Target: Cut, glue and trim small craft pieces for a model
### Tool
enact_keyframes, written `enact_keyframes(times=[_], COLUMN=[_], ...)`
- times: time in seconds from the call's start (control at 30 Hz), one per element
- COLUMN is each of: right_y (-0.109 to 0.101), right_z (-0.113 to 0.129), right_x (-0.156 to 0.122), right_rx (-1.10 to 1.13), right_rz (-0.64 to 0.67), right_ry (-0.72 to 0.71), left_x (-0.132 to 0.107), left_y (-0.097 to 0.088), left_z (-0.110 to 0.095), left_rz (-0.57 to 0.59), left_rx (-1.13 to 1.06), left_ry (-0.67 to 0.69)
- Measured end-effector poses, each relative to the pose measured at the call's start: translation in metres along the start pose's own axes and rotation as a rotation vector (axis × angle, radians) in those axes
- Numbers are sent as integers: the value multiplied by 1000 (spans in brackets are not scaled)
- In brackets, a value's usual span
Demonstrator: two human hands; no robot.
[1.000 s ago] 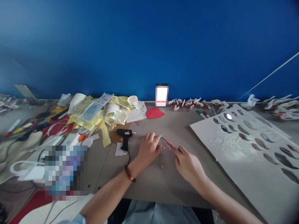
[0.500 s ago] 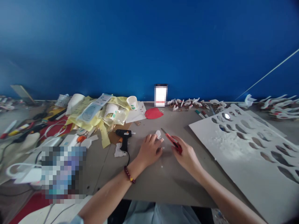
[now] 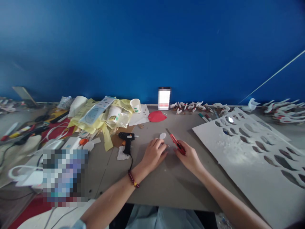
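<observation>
My right hand (image 3: 189,156) is closed around a red utility knife (image 3: 178,144). Its thin blade points forward and left, just above or on the grey table. My left hand (image 3: 155,152) rests on the table left of the knife, fingers curled down and thumb close to them. At its index fingertip a tiny white bit shows; what the fingers hold, if anything, is mostly hidden. A small white leaf-shaped piece (image 3: 162,135) lies just beyond the left knuckles. To the left a black glue gun (image 3: 127,140) lies on its side.
On the right lies a large white sheet (image 3: 228,165) with leaf-shaped cutouts. Red paper (image 3: 157,116) and a propped, blurred screen (image 3: 164,98) are at the back. White-and-red cut pieces (image 3: 190,106) line the wall. Paper cups (image 3: 135,105), packaging and cables crowd the left.
My left hand has drawn back slightly toward me, so more of the white leaf-shaped piece shows. The knife has shifted a little, still in my right hand.
</observation>
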State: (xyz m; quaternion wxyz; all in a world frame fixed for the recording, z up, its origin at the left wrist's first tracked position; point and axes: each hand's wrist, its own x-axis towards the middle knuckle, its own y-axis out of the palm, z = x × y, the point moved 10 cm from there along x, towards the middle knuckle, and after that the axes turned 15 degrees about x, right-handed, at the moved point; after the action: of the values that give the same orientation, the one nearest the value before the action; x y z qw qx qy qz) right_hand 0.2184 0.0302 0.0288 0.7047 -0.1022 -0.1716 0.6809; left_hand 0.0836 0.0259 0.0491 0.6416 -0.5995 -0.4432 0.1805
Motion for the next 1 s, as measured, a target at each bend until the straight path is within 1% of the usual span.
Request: enact_keyframes(times=[0.17,0.27,0.43,0.6,0.8,0.9,1.0], right_y=[11,18,21,16,16,17,18], right_z=[-6,-6,0,10,24,28,31], right_x=[-4,-8,-9,-8,-9,-11,-12], right_rx=[170,200,200,127,64,42,31], right_rz=[72,113,103,68,76,87,87], right_ry=[109,116,47,-36,-149,-180,-198], left_x=[-2,-2,-2,-2,-2,-2,-1], left_y=[-14,-17,-19,-23,-26,-28,-26], left_z=[8,12,15,11,9,9,9], left_rz=[-115,-141,-140,-147,-177,-195,-178], left_rx=[-141,-232,-412,-397,-430,-453,-485], left_ry=[-83,-126,-170,-144,-116,-110,-120])
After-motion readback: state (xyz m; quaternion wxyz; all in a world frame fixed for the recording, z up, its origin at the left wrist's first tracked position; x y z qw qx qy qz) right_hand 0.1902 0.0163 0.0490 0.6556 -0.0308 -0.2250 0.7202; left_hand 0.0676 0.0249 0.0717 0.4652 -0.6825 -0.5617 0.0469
